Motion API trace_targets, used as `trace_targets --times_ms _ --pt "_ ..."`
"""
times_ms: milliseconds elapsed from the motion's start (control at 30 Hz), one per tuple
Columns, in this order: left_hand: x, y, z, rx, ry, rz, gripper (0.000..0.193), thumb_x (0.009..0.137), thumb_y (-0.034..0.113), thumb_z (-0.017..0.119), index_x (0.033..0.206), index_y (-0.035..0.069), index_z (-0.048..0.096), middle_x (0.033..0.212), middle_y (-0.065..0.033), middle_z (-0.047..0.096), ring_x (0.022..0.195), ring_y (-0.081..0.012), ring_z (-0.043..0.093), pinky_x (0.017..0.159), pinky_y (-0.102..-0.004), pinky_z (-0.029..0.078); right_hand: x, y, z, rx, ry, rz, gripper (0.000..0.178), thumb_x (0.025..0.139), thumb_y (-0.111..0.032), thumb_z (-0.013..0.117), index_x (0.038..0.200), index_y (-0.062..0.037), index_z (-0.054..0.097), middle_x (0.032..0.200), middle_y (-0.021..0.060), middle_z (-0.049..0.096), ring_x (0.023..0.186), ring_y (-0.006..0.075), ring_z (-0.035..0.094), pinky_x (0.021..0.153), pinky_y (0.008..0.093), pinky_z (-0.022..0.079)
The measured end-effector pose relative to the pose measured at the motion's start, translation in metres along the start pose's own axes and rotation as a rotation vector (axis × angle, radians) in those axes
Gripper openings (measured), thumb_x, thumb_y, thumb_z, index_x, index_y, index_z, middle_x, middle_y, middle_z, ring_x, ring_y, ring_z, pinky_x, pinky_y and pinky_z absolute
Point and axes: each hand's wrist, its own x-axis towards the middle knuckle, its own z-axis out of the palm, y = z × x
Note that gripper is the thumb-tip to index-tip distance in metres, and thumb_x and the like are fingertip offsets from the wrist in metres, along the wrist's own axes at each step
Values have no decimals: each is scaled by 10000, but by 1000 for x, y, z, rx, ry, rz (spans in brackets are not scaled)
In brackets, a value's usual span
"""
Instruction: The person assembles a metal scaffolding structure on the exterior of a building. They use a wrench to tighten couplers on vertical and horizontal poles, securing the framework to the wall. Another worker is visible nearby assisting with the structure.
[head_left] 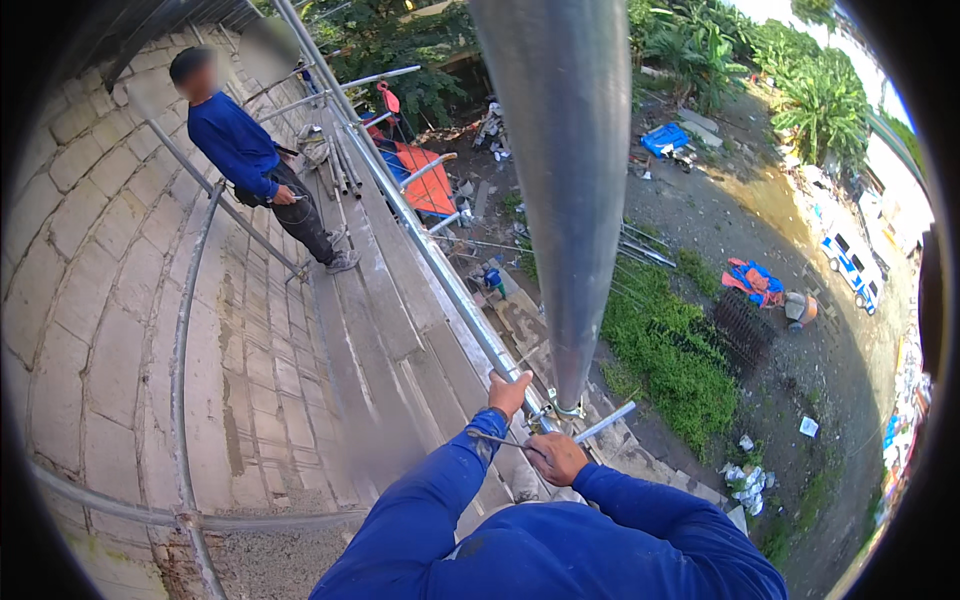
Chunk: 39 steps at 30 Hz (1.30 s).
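My left hand [506, 394] is closed on a long metal scaffold pipe [470, 318], which runs as a rail along the outer side of the plank walkway. My right hand [557, 459] sits just below it, closed around a slim metal wrench [490, 438]. The tool's free end points left, over my left forearm. Between my hands and the foot of a thick upright pipe [560, 200] are metal couplers [566, 407]. A short cross tube [606, 421] sticks out to the right of this joint. My fingers partly hide the joint and the wrench's other end.
Wooden planks [385, 330] form the walkway, beside a block wall [100, 330]. Farther along stands a co-worker [235, 150] in blue, near loose pipes [340, 165]. Scaffold tubes [183, 360] cross on the left. Past the rail, the ground lies far below, with weeds [670, 370] and a mixer [800, 309].
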Motion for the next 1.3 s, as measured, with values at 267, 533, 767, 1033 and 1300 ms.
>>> trace_targets --times_ms 267,533,767,1033,1300 --pt "23 1 -4 -370 -123 -218 545 909 205 750 1385 35 547 1357 -157 595 1139 -257 656 886 -465 571 -6 -7 -16 152 51 1 165 993 -229 606 984 -65 583 818 185 647 823 443 638 730 562 473" --pt "37 -45 3 -282 -62 72 665 918 394 769 1476 141 512 1315 -153 657 1121 -275 679 909 -502 563 -8 -1 -15 211 32 55 148 988 -232 616 1021 -88 598 812 176 652 821 433 636 754 564 471" --pt "31 -27 -4 -33 54 -28 751 892 439 777 1497 99 490 1333 -207 635 1159 -291 665 950 -501 548 -4 4 -15 275 30 44 149 967 -220 638 1001 -79 602 809 173 658 817 431 639 758 560 472" --pt "33 -29 -14 335 184 -54 894 846 496 791 1514 9 450 1355 -291 600 1196 -324 651 1000 -487 528 1 0 -29 383 36 59 147 964 -203 639 964 -65 589 808 186 650 818 448 627 754 559 466" --pt "-14 45 7 346 295 -44 961 787 479 808 1409 -162 452 1256 -331 656 1074 -413 705 944 -431 540 0 4 -32 404 35 47 150 950 -192 650 943 -59 582 810 184 646 822 443 626 752 557 465"
